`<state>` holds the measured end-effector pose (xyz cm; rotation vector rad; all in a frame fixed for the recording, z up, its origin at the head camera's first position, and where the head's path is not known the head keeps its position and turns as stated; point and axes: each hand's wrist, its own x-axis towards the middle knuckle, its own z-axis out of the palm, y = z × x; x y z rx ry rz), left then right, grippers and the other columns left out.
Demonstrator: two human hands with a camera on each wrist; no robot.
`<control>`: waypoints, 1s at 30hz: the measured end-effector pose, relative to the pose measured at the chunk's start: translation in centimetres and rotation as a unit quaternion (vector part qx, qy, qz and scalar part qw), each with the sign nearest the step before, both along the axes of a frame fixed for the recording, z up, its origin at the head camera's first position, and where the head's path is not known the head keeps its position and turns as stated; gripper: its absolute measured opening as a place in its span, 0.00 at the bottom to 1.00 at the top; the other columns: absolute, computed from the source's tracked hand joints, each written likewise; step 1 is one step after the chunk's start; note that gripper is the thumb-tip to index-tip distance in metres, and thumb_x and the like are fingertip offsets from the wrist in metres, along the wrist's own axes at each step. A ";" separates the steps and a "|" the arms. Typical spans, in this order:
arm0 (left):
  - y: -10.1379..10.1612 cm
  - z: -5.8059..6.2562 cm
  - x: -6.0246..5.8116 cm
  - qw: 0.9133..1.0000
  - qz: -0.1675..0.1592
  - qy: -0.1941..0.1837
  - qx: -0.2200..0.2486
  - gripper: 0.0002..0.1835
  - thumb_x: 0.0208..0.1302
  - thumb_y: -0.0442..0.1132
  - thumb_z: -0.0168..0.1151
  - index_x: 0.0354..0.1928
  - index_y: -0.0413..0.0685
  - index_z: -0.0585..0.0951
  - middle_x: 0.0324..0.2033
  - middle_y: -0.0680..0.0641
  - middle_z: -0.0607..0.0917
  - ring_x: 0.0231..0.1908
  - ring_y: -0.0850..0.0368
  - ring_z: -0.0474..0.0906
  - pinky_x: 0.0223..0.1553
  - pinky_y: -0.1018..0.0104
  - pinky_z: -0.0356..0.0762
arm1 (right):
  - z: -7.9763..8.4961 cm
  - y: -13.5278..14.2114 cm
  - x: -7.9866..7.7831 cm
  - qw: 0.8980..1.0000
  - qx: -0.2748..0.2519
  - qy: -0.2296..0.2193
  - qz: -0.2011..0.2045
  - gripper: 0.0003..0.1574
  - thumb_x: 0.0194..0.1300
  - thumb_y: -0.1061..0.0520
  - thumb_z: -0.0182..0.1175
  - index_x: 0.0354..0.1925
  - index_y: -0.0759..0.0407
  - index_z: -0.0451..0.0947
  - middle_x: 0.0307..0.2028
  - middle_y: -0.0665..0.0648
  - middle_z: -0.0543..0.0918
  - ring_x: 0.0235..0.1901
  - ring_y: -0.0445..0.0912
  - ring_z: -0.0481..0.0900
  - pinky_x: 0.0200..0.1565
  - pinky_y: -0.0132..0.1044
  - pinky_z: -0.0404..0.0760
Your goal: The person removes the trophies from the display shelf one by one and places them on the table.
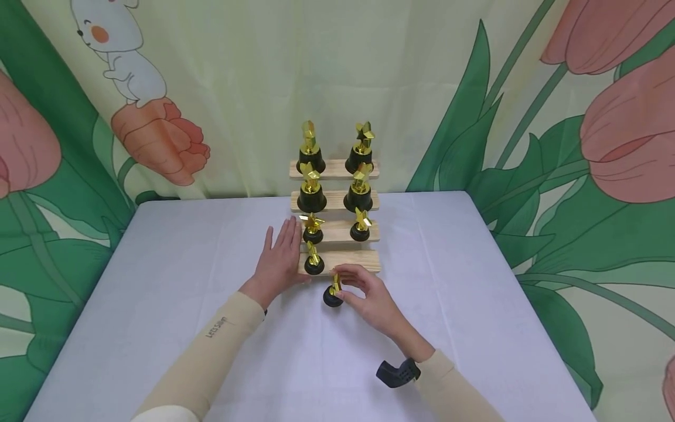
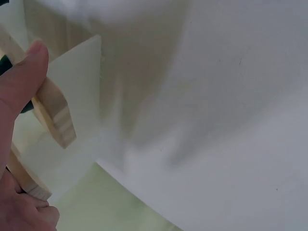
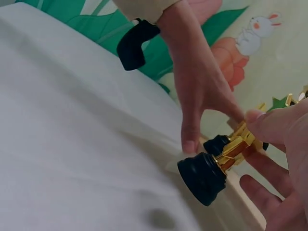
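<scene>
My right hand (image 1: 369, 296) pinches a small gold star trophy (image 3: 202, 175) by its gold top, between thumb and fingers. Its black round base hangs above the cloth, just in front of a stepped wooden stand (image 1: 345, 259). My left hand (image 1: 278, 261) rests along the stand's left side with fingers straight and thumb by the lowest step. In the left wrist view its thumb (image 2: 30, 72) touches a plank end. Another small star trophy (image 1: 314, 262) stands at the left of the lowest step. Two more small ones, including the right one (image 1: 360, 228), stand a step higher.
Larger gold-topped trophies stand in pairs on the upper two steps, such as the front left one (image 1: 312, 196). A white cloth covers the table (image 1: 211, 246). Behind it hangs a curtain (image 1: 253, 105) printed with tulips and a rabbit.
</scene>
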<state>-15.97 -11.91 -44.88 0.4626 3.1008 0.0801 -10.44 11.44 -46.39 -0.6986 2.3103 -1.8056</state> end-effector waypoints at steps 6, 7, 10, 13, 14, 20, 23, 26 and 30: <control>0.0 0.0 0.1 1.000 -0.004 0.010 0.005 0.75 0.41 0.65 0.78 0.77 0.34 0.42 0.78 0.36 0.42 0.78 0.42 0.41 0.76 0.39 0.40 | -0.3 -0.4 0.5 1.000 -0.006 -0.003 0.013 0.28 0.65 0.63 0.65 0.63 0.58 0.72 0.58 0.58 0.81 0.60 0.48 0.77 0.64 0.44 0.75; 0.0 0.0 0.2 1.000 -0.004 0.013 0.005 0.74 0.41 0.65 0.78 0.77 0.34 0.42 0.78 0.36 0.42 0.78 0.42 0.41 0.76 0.39 0.41 | -0.3 -0.5 0.5 1.000 -0.005 -0.004 0.014 0.28 0.65 0.63 0.65 0.62 0.59 0.72 0.58 0.57 0.81 0.60 0.48 0.77 0.64 0.44 0.76; 0.0 0.1 0.2 1.000 -0.007 0.018 0.004 0.74 0.41 0.64 0.78 0.77 0.34 0.43 0.78 0.35 0.43 0.78 0.42 0.42 0.76 0.40 0.42 | -0.5 -0.8 0.8 1.000 -0.006 -0.005 0.019 0.28 0.64 0.64 0.65 0.62 0.58 0.73 0.58 0.58 0.81 0.59 0.48 0.78 0.63 0.44 0.76; 0.0 0.1 0.3 1.000 -0.007 0.017 0.002 0.74 0.41 0.63 0.79 0.77 0.33 0.43 0.78 0.35 0.43 0.78 0.42 0.42 0.76 0.40 0.43 | -0.8 -1.2 1.1 1.000 -0.001 -0.007 0.027 0.28 0.64 0.64 0.65 0.62 0.57 0.73 0.58 0.57 0.81 0.59 0.48 0.78 0.63 0.44 0.76; 0.0 0.1 0.3 1.000 -0.007 0.017 0.003 0.74 0.41 0.63 0.79 0.77 0.33 0.43 0.78 0.35 0.43 0.78 0.42 0.42 0.76 0.40 0.43 | -0.9 -1.3 1.2 1.000 -0.001 -0.009 0.029 0.28 0.64 0.64 0.65 0.61 0.57 0.73 0.58 0.57 0.81 0.59 0.47 0.78 0.63 0.45 0.76; -0.1 0.0 0.3 1.000 -0.006 0.017 0.006 0.74 0.41 0.62 0.80 0.77 0.33 0.43 0.78 0.35 0.43 0.78 0.41 0.42 0.76 0.40 0.43 | -1.3 -2.2 1.7 0.999 -0.005 -0.001 0.036 0.27 0.63 0.64 0.67 0.60 0.57 0.74 0.56 0.53 0.81 0.58 0.47 0.78 0.62 0.50 0.76; -0.1 0.0 0.3 1.000 -0.003 0.012 0.008 0.74 0.41 0.62 0.80 0.77 0.34 0.42 0.78 0.35 0.43 0.78 0.42 0.42 0.76 0.40 0.42 | -1.5 -2.6 2.0 0.999 0.000 0.006 0.040 0.27 0.62 0.64 0.67 0.59 0.57 0.75 0.56 0.54 0.82 0.58 0.47 0.79 0.61 0.52 0.77; -0.1 -0.1 0.3 1.000 -0.003 0.013 0.014 0.74 0.40 0.61 0.80 0.77 0.34 0.42 0.78 0.35 0.43 0.78 0.42 0.42 0.76 0.40 0.42 | -1.6 -3.0 2.2 0.999 0.010 0.009 0.045 0.27 0.62 0.64 0.68 0.59 0.55 0.75 0.56 0.53 0.82 0.57 0.46 0.79 0.60 0.50 0.78; -0.1 -0.1 0.3 1.000 -0.004 0.020 0.018 0.74 0.39 0.61 0.81 0.77 0.34 0.44 0.78 0.36 0.43 0.78 0.41 0.43 0.76 0.39 0.43 | -1.8 -3.5 2.5 0.998 0.021 0.010 0.052 0.27 0.62 0.63 0.67 0.58 0.54 0.76 0.55 0.50 0.83 0.57 0.44 0.79 0.59 0.47 0.79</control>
